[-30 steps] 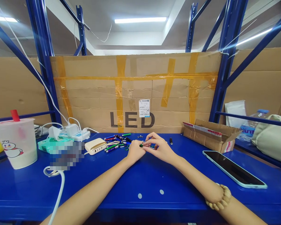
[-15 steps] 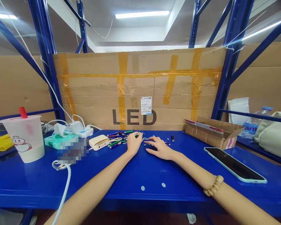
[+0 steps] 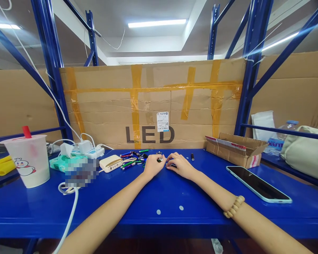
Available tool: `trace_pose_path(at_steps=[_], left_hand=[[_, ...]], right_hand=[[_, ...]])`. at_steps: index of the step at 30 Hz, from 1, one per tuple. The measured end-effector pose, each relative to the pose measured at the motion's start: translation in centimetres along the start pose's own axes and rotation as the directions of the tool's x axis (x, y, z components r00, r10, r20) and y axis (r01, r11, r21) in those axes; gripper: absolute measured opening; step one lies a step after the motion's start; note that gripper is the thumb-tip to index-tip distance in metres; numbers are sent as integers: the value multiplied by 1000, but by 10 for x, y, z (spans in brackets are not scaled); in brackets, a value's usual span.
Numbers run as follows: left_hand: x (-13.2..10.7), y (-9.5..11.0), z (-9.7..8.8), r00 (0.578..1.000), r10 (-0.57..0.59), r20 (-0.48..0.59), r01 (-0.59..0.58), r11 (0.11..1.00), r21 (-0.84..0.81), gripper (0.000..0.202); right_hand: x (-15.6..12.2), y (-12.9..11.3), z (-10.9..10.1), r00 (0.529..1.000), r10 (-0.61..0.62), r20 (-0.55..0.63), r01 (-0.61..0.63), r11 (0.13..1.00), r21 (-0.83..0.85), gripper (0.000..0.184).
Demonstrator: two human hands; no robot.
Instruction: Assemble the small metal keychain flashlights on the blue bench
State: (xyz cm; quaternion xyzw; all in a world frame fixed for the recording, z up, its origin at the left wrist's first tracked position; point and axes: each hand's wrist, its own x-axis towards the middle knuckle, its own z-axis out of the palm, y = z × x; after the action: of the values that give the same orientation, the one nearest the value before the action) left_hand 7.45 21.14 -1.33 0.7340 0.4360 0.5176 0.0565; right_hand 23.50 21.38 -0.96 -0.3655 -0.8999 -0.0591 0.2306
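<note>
My left hand [image 3: 154, 165] is closed around a pen [image 3: 159, 159], whose dark end with a bright tip shows above the fist. Fingers bent, my right hand [image 3: 181, 165] rests just to the right, its fingertips close to the left thumb. Whatever lies between those right fingertips is too small and too hidden to make out. To the left of my left hand lies a loose pile of pens [image 3: 128, 164] in green, blue, red and black. One short black piece [image 3: 192, 157] stands apart, beyond my right hand.
Left on the blue tabletop [image 3: 196, 197] are a cream power bank [image 3: 111, 163], a green tissue pack [image 3: 66, 163], cables and a drink cup [image 3: 29, 162]. A phone [image 3: 258, 184] and an open cardboard box [image 3: 235, 148] sit to the right. A cardboard wall [image 3: 108, 109] closes the back.
My right hand's spread fingers have drawn together and moved in beside my left hand. The left hand has turned slightly, and a dark pen end shows where green showed before. The view shifted slightly.
</note>
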Motion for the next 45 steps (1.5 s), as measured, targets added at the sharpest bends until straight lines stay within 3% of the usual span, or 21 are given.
trace_pose_path(at_steps=[4,7,10,17,24,32,37,42,45], left_hand=[[-1,1,1,993,-92,78,93,995,-21,34],[-1,2,2,983,-130,129,136,990,-44,33],[-1,2,5,978,-112,175,125,990,-61,32],[-2,1,8,968,-137,209,158,984,-85,29],[-1,0,7,967,-188,174,204,976,-80,24],[-2,-3,9,960,-180,216,202,976,-82,25],[-1,-6,8,957,-165,238,196,974,-115,15],[-1,0,5,962,-106,250,140,983,-123,15],[-3,5,5,963,-89,256,122,986,-116,14]], right_hand=[[1,-3,-3,974,-38,-224,60,994,88,11],[3,-10,-9,887,34,-461,56,982,180,14],[5,-16,-13,824,65,-563,83,969,232,17],[5,-17,-12,872,66,-486,106,942,320,17],[4,-16,-13,884,49,-465,103,950,296,19],[4,-18,-13,907,37,-419,112,940,324,20],[3,-21,-13,924,34,-382,114,927,357,17],[3,-23,-13,939,109,-325,50,895,443,23],[4,-22,-11,950,93,-298,53,893,447,23]])
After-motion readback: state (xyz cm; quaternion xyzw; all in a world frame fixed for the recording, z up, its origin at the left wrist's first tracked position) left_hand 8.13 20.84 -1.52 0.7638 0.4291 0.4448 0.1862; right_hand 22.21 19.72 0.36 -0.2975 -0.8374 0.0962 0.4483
